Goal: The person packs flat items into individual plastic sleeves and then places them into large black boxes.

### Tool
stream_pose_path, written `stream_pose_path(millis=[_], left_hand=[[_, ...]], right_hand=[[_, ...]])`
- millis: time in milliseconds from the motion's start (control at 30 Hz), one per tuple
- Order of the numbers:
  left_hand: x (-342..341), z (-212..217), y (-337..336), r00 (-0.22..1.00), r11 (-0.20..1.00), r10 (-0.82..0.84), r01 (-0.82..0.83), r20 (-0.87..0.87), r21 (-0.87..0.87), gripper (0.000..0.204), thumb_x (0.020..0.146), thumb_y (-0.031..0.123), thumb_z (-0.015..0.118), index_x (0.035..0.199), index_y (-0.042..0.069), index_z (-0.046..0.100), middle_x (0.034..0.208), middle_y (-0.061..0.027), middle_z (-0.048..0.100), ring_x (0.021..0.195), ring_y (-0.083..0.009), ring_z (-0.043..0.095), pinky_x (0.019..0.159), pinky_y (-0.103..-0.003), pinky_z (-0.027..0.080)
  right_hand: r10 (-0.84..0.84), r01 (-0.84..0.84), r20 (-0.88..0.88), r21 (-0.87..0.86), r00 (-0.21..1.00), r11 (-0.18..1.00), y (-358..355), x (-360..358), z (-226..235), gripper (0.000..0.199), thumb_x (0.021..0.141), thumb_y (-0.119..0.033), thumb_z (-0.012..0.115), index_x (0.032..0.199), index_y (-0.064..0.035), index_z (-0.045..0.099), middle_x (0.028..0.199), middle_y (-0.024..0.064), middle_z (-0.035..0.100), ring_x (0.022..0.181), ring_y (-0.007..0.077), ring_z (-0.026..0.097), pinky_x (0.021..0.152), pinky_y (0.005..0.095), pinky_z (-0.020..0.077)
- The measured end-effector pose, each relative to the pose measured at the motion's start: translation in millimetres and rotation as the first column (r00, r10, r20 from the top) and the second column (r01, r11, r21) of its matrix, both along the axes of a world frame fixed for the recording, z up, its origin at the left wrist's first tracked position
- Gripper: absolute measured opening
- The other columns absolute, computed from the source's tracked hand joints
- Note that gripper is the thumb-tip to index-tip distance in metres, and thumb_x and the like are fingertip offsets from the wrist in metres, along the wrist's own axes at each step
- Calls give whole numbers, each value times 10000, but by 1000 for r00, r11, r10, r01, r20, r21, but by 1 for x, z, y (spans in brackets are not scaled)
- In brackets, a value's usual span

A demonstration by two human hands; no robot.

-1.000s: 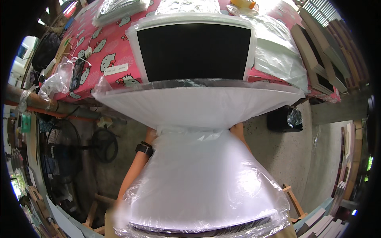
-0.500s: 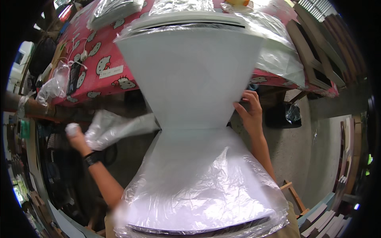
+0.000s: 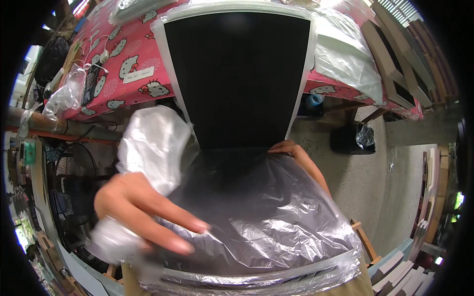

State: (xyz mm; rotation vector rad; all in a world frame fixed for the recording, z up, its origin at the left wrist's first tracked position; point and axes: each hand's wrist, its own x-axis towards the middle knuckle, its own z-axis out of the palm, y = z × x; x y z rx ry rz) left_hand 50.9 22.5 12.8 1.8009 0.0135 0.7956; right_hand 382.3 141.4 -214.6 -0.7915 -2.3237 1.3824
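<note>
A black sheet (image 3: 239, 79) with a pale border leans from my lap up against the table. Below its fold, crinkled clear plastic film (image 3: 276, 222) covers a dark, flat stack on my lap. My left hand (image 3: 143, 212), blurred, reaches over the film's left side with two fingers stretched out. Its other fingers close on a crumpled translucent plastic bag (image 3: 153, 143), which bulges above and below the hand. At the fold's right end is my right hand (image 3: 291, 150), fingers together on the film's edge; its thumb is hidden.
A pink patterned cloth covers the table (image 3: 133, 84), with a white cable and dark device at left. Clear plastic sheets (image 3: 345, 59) and framed panels (image 3: 390, 69) lie right. Below stand a fan (image 3: 74, 167) and a black bin (image 3: 350, 140). Pale strips (image 3: 405, 276) lie lower right.
The white surface that faced me is gone and a black one shows instead. My left hand has swung inward over my lap with the plastic. My right hand has moved left to the fold.
</note>
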Motion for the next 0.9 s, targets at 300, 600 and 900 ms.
stream_pose_path(millis=[300, 600, 900], left_hand=[[39, 2, -31, 839, 972, -67, -68, -540, -225, 472, 691, 25, 521, 1146, 144, 545, 1278, -87, 418, 802, -236, 603, 599, -240, 476], [43, -72, -36, 588, 915, 207, -400, -782, -59, 485, 730, 109, 545, 1194, 236, 489, 1285, -65, 404, 872, -286, 578, 665, -313, 470], [-26, -220, -3, -236, 558, 499, -649, -834, 518, 321, 685, 50, 489, 987, 43, 599, 927, -203, 592, 806, -308, 589, 682, -370, 473]], right_hand=[[668, -663, -357, 157, 653, 732, -13, -23, 220, 405, 805, -265, 504, 1133, -29, 501, 1089, 159, 539, 1041, 329, 458, 831, 410, 372], [816, -806, 5, -154, 578, 572, -54, -38, 150, 598, 843, -495, 378, 1308, -126, 312, 1378, 102, 238, 1293, 277, 143, 1012, 482, 130], [352, -223, 407, -332, 843, 917, 13, -18, 26, 529, 845, -433, 433, 1233, -73, 421, 1242, 164, 429, 1163, 275, 397, 974, 328, 293]])
